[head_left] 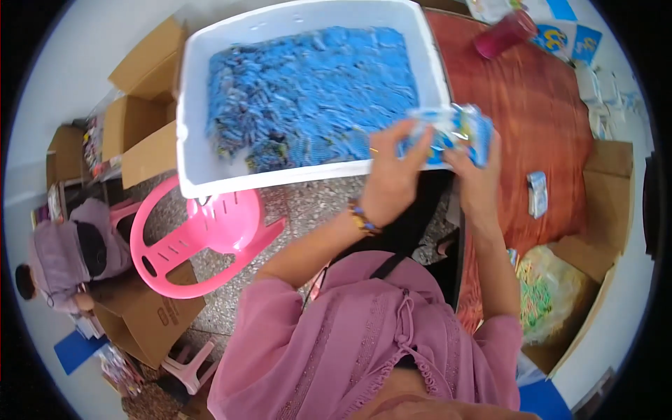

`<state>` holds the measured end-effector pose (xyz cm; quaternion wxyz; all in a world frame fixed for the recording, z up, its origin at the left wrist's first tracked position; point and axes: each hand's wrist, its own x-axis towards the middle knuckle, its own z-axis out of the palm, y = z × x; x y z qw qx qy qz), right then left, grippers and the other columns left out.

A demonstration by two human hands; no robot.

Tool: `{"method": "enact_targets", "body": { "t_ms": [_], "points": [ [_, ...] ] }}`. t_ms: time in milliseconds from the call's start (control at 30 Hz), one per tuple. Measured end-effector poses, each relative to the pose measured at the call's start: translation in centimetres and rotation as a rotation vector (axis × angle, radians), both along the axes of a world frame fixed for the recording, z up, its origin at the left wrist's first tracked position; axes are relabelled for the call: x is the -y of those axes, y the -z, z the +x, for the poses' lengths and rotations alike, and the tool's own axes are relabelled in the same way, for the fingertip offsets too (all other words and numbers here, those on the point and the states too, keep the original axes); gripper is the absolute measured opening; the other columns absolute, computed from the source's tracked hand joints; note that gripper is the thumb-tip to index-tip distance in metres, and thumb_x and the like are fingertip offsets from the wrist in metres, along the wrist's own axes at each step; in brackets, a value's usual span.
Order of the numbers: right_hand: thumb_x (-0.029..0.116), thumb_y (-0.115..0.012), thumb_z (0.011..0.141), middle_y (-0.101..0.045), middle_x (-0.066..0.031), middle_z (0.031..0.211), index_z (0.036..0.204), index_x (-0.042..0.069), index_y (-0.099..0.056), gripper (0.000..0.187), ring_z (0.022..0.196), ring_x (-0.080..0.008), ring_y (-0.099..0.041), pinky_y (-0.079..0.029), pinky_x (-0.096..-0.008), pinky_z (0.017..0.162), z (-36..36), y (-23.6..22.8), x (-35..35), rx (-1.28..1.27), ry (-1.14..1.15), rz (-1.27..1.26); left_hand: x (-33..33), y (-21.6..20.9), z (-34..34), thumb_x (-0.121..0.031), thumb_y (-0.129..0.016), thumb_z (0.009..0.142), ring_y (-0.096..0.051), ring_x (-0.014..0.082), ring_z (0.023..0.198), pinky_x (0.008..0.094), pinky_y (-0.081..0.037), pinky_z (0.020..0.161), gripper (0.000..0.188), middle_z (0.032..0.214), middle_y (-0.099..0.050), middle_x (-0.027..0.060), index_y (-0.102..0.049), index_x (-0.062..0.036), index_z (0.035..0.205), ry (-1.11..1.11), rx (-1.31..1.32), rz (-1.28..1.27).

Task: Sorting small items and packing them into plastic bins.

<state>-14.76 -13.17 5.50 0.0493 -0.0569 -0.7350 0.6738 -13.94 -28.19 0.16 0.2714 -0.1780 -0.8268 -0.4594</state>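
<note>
Both hands are raised at the right front corner of a large white tub (308,176). Between them is a shiny blue-and-white plastic packet (463,129), slightly blurred. My left hand (395,168) pinches its left end, fingers over the top. At the packet's right side, my right hand (479,178) grips it with the thumb across the front. Inside the tub lies a wide heap of small blue-patterned pieces (315,91), too small to make out singly.
A reddish wood-patterned table (518,105) at the right bears a dark red jar (505,33) and a small packet (537,194). A cardboard box with a clear bag (553,294) stands near right. Left are a pink chair (224,224), open cartons (143,126) and another person (77,252).
</note>
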Motion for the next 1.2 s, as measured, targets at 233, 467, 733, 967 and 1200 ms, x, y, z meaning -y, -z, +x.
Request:
{"method": "enact_targets", "body": {
  "t_ms": [233,467,733,967,1200],
  "points": [
    [0.021,-0.077,0.075,-0.052,-0.024,0.12,0.145,-0.008,0.01,0.116,0.097,-0.0296,-0.064,-0.057,-0.0475,0.075,-6.8,3.6,20.8,0.56,-0.496,-0.402,21.6,-1.6,0.2,0.0,-0.065,0.082,-0.052,0.0309,0.1,0.0381,-0.044,0.087,0.042,0.111,-0.054,0.016,-0.06,-0.004,0.124,-0.284,0.217,-0.244],
    [0.02,-0.07,0.082,-0.065,-0.0135,0.104,0.121,-0.001,-0.049,0.05,0.094,-0.026,-0.066,-0.058,-0.0486,0.077,-6.5,10.6,30.1,0.805,-0.758,-0.603,30.3,-0.3,1.6,0.001,-0.063,0.081,-0.053,0.0357,0.099,0.0418,-0.044,0.088,0.041,0.105,-0.056,0.0189,-0.059,-0.0002,0.121,-0.319,0.449,-0.389],
    [0.013,-0.067,0.084,-0.065,-0.0161,0.104,0.111,-0.004,-0.058,0.034,0.094,-0.0291,-0.067,-0.059,-0.0453,0.078,-6.8,13.8,32.1,1.017,-0.887,-0.676,32.5,2.5,1.9,0.003,-0.062,0.079,-0.054,0.0398,0.096,0.0455,-0.045,0.082,0.028,0.1,-0.055,0.0208,-0.049,0.0024,0.104,-0.322,0.563,-0.62],
    [0.017,-0.068,0.086,-0.051,-0.0233,0.118,0.131,-0.009,-0.007,0.081,0.106,-0.0341,-0.06,-0.055,-0.0486,0.085,-6.7,16.6,31.4,0.956,-0.9,-0.539,32.7,3.5,0.5,-0.002,-0.063,0.081,-0.055,0.0427,0.095,0.0475,-0.046,0.08,0.031,0.104,-0.054,0.0212,-0.049,-0.001,0.109,-0.215,0.789,-0.634],
    [0.039,-0.062,0.089,-0.04,-0.0328,0.124,0.13,-0.011,-0.014,0.081,0.107,-0.0438,-0.054,-0.046,-0.0436,0.092,-6.4,16.0,31.3,0.573,-1.088,0.324,32.9,3.7,-0.3,-0.013,-0.062,0.085,-0.057,0.0427,0.097,0.0487,-0.047,0.083,0.019,0.1,-0.058,0.0231,-0.059,0.0014,0.096,-0.108,0.974,-0.785]
  ]
}}
